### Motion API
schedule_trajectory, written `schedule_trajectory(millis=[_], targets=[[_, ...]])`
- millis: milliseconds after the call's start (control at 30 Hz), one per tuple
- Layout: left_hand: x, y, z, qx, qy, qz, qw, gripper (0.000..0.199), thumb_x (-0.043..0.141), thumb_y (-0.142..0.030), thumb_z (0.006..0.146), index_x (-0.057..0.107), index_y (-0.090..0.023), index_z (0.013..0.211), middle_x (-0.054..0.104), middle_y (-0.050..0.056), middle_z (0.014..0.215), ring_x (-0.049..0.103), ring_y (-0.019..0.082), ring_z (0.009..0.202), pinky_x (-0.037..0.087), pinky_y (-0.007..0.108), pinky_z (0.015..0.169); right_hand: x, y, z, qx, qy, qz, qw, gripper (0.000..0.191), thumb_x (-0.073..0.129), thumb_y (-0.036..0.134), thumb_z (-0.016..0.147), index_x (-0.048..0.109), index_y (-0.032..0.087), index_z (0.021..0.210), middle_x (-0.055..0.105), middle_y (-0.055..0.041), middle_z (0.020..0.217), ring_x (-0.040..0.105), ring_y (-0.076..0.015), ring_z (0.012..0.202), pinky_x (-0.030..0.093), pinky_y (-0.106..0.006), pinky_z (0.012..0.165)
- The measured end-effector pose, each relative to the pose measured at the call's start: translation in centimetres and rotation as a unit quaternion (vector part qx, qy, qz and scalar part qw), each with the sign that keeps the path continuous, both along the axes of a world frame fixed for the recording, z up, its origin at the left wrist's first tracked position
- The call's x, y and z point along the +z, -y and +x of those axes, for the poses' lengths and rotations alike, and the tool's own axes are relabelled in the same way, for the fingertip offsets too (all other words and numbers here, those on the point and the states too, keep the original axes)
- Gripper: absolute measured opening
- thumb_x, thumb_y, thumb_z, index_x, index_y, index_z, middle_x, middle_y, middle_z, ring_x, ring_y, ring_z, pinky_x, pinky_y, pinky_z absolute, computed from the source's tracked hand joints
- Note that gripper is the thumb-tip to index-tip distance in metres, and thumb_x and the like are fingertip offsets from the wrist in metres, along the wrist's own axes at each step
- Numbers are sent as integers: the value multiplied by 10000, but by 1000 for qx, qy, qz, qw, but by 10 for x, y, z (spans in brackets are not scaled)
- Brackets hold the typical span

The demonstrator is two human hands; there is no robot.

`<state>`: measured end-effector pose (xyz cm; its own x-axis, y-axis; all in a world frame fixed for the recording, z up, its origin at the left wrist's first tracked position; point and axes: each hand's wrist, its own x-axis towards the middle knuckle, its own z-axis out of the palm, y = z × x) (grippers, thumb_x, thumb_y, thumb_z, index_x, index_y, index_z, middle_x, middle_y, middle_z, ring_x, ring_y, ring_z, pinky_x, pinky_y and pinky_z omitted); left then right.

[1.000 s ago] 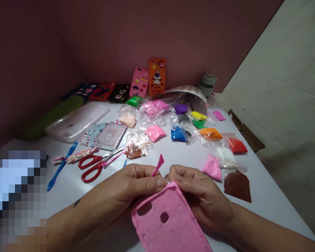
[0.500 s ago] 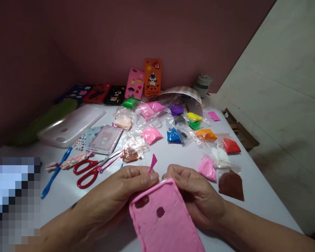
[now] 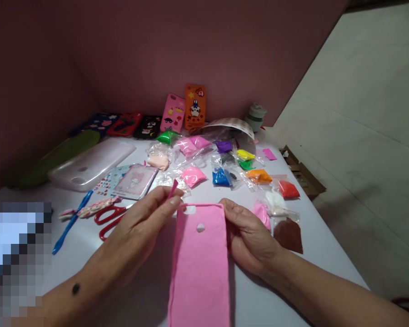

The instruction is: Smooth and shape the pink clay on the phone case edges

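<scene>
A pink clay-covered phone case (image 3: 201, 268) is at the lower middle, its camera opening and round hole near the top edge. My right hand (image 3: 250, 236) grips its upper right side, thumb at the corner. My left hand (image 3: 153, 213) is beside the upper left corner, fingers pinched on a dark pink tool (image 3: 173, 187) that sticks up between thumb and forefinger. Whether the left fingertips also touch the case is unclear. Red-handled scissors (image 3: 111, 218) lie behind my left forearm, partly hidden.
Bags of coloured clay (image 3: 193, 175) spread over the white table (image 3: 327, 268). Decorated cases, including an orange one (image 3: 195, 106), stand at the back. A clear case (image 3: 92, 163), sticker cards (image 3: 135, 180) and a blue tool (image 3: 72, 222) lie left. A grey-green jar (image 3: 255, 117) stands behind.
The pink case has turned more upright and shows flatter to view. My left hand has shifted left and up, apart from my right hand. The view has moved slightly.
</scene>
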<state>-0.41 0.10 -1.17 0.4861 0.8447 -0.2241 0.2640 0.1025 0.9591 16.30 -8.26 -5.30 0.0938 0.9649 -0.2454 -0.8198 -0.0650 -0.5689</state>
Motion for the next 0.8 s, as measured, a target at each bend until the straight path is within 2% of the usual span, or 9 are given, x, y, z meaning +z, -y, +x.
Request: schedule_trajectory(millis=[100, 200, 300, 400, 467, 533, 667, 733, 800], targets=[[2, -2, -2, 13, -54, 96, 994, 339, 491, -570, 842, 642, -268, 819, 610, -11, 804, 512, 153, 731, 403, 231, 634, 1, 0, 0, 11, 5, 1, 1000, 231, 666, 183, 820, 495, 138, 673, 461, 26, 647, 373, -81, 590, 357, -187, 616], [-4, -5, -6, 3, -15, 108, 994, 308, 477, -543, 870, 653, -291, 868, 608, -24, 779, 486, 134, 638, 388, 235, 566, 3, 2, 0, 20, 20, 7, 1000, 269, 689, 193, 798, 472, 142, 646, 455, 33, 624, 363, -76, 564, 335, -177, 579], [-6, -6, -9, -9, -1, 131, 991, 284, 477, -511, 888, 678, -310, 887, 640, -31, 793, 547, 136, 687, 412, 240, 625, 4, 3, -1, 18, 36, 10, 999, 271, 706, 197, 774, 472, 144, 650, 456, 35, 621, 367, -78, 562, 332, -182, 576], [0, -1, -10, -27, -49, 174, 983, 314, 486, -537, 874, 712, -321, 844, 660, -29, 775, 578, 145, 753, 407, 239, 676, 4, 4, -3, 30, 54, 11, 998, 255, 709, 209, 768, 489, 139, 659, 464, 28, 628, 377, -83, 571, 328, -190, 576], [5, 2, -10, -40, -52, 170, 983, 292, 524, -540, 851, 723, -326, 858, 668, -29, 814, 584, 149, 790, 408, 237, 684, 3, 5, -4, 42, 66, 16, 997, 251, 706, 218, 769, 498, 134, 655, 461, 26, 619, 376, -83, 563, 321, -194, 566], [8, 4, -9, -43, -4, 136, 990, 236, 593, -503, 820, 709, -331, 932, 652, -32, 825, 579, 144, 771, 416, 232, 652, 2, 6, -5, 51, 70, 18, 996, 251, 707, 225, 766, 502, 132, 654, 463, 24, 613, 379, -84, 554, 321, -200, 561], [11, 1, -11, -10, 99, 91, 991, 338, 688, -399, 771, 632, -345, 1100, 573, -44, 717, 493, 102, 607, 373, 194, 500, 2, 5, -8, 37, 52, 8, 998, 271, 719, 220, 749, 485, 138, 638, 474, 23, 608, 398, -87, 554, 337, -207, 573], [13, -1, -14, -7, 93, 117, 989, 237, 673, -394, 787, 671, -312, 1009, 570, -36, 699, 468, 91, 578, 360, 184, 475, 4, 4, -9, 23, 45, 1, 999, 278, 724, 199, 733, 471, 143, 632, 467, 31, 603, 400, -85, 557, 347, -205, 581], [16, -1, -18, -37, 69, 153, 985, 172, 603, -405, 840, 697, -272, 894, 575, -20, 666, 489, 97, 574, 393, 191, 499, 8, 4, -10, 8, 46, -2, 999, 288, 731, 181, 713, 459, 145, 623, 458, 40, 599, 396, -79, 559, 352, -199, 584]])
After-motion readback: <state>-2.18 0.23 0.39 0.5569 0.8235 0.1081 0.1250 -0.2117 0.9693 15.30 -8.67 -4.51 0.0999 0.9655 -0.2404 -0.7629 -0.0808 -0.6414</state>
